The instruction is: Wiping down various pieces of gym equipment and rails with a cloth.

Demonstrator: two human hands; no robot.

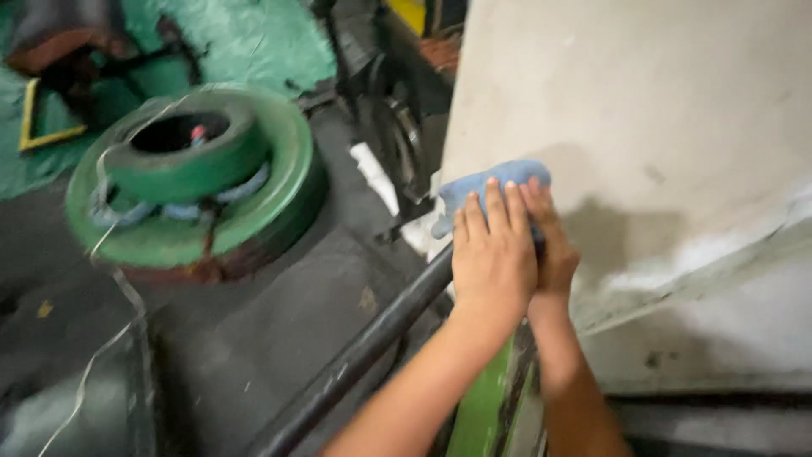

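Head view shows two bare hands pressed flat on a blue cloth (pixel 491 188), one beside the other. The left hand (pixel 493 254) lies on top, and the right hand (pixel 554 245) sits just to its right, partly under it. The fingers (pixel 495 207) of both hands are stretched out straight, not curled, so they push the cloth against the surface and do not pinch it. The cloth is on the near left edge of a big pale grey panel (pixel 660 127), in the middle of the picture. It is small, soft and bunched up, and it pokes out past the fingertips. Stacking the hands likely gives a harder push. A dark metal bar (pixel 372 347) runs below the arms. Far left sits a green round wheel (pixel 199 182) on a dirty dark floor (pixel 271 330).
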